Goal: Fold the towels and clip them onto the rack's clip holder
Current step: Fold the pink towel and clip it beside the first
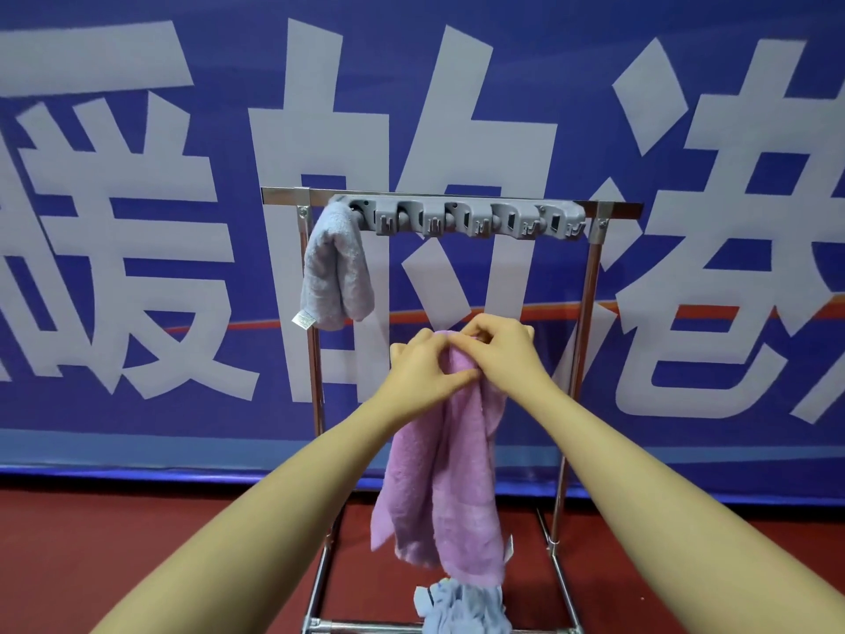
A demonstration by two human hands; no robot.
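views: you have one, head-worn wide-angle | faces: forward and slightly down, square onto the chrome tube rack [590,286] | range: close, your forearms reach to mid-frame before the rack | covers: rack from top bar to base rail, blue banner wall with white lettering [137,221] behind it, red floor [137,542] below | overlap: none

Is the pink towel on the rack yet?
No. The pink towel hangs below the clip holder, bunched at its top in both hands.
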